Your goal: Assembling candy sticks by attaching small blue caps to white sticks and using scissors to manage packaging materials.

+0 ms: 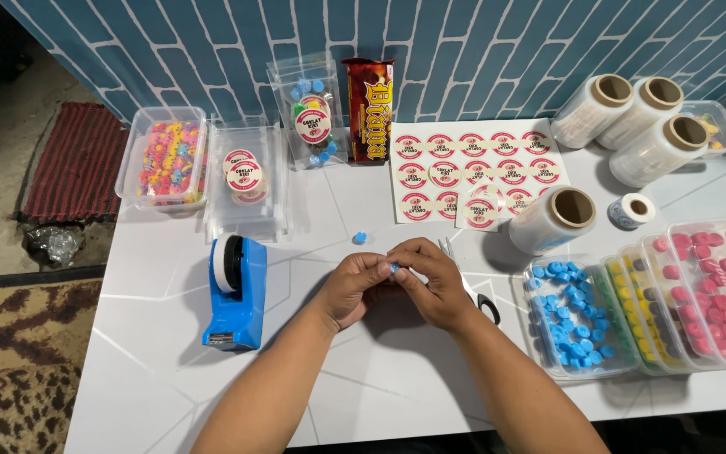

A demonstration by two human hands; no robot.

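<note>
A clear tray (580, 324) on the right holds blue pieces; beside it a second tray (642, 313) holds yellow, green and grey ones, and a third (720, 290) holds pink ones. At the far left a lidded tub (164, 160) is full of mixed-colour pieces, with a stack of clear boxes (245, 181) carrying round stickers next to it. A clear bag (308, 113) with a few blue pieces leans on the wall beside a brown packet (369, 109).

The left hand (355, 286) and right hand (430, 282) meet above the table (380, 378), fingertips pinched together on a small blue piece (394, 268) held between them. Another blue piece (360, 237) lies loose on the table just beyond the hands.

A blue tape dispenser (235, 290) stands left of the hands. Scissors (476, 298) lie partly under the right hand. A sticker sheet (472, 172) and film rolls (623, 118) lie further back, well apart from the hands.
</note>
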